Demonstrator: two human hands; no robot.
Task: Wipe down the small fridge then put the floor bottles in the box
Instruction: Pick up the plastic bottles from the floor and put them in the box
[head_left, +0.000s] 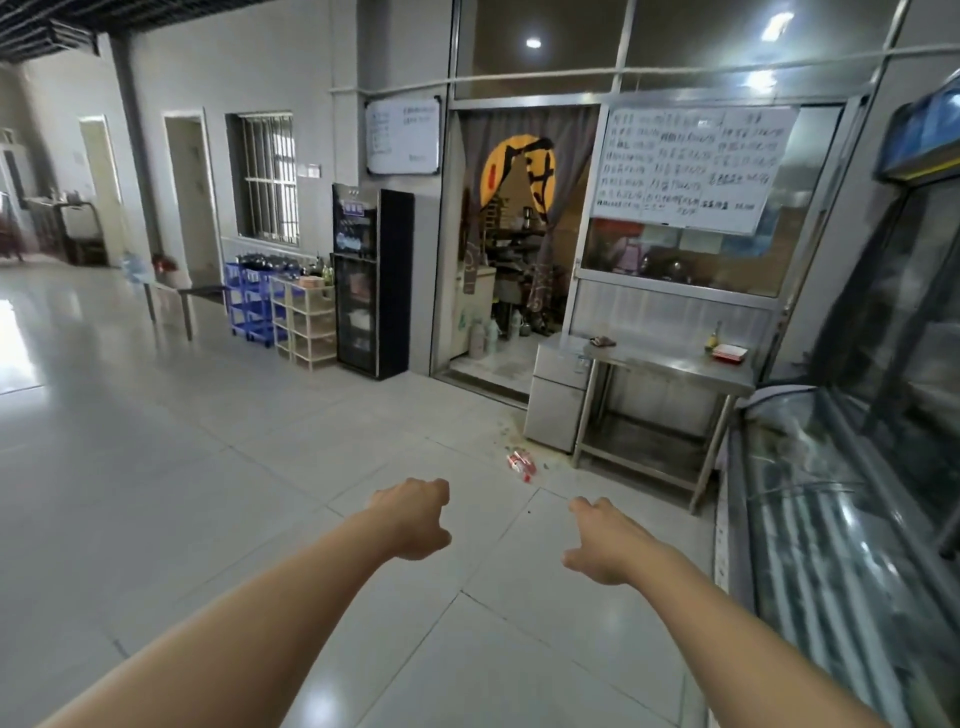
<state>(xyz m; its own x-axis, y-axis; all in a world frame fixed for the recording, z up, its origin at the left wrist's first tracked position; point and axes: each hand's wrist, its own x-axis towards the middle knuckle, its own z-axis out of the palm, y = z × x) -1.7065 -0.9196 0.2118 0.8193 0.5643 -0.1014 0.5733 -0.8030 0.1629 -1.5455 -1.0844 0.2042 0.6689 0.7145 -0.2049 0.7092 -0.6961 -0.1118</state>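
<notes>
Reaching forward over the pale tiled floor (218, 467), two bare forearms fill the lower part of the head view. The left hand (415, 517) and the right hand (605, 540) both hang palm-down with fingers loosely curled; neither holds anything.

One small silver fridge (556, 400) stands well ahead of the hands, against the left end of one steel table (670, 366), just right of the curtained doorway (519, 234). On the floor in front of the fridge lies one red-and-white item (521, 464), too blurred to say whether it is a bottle or a packet; small specks of litter are scattered around it.

On the table top sit one dark small object (602, 341), one upright bottle (714, 336) and one red tray (730, 353).

Two whiteboards hang on the wall, one small (402, 136) and one large (691, 166). One tall black cabinet (371, 280) stands left of the doorway, with beige shelving (306, 325) and blue shelving (249, 301) beside it.
</notes>
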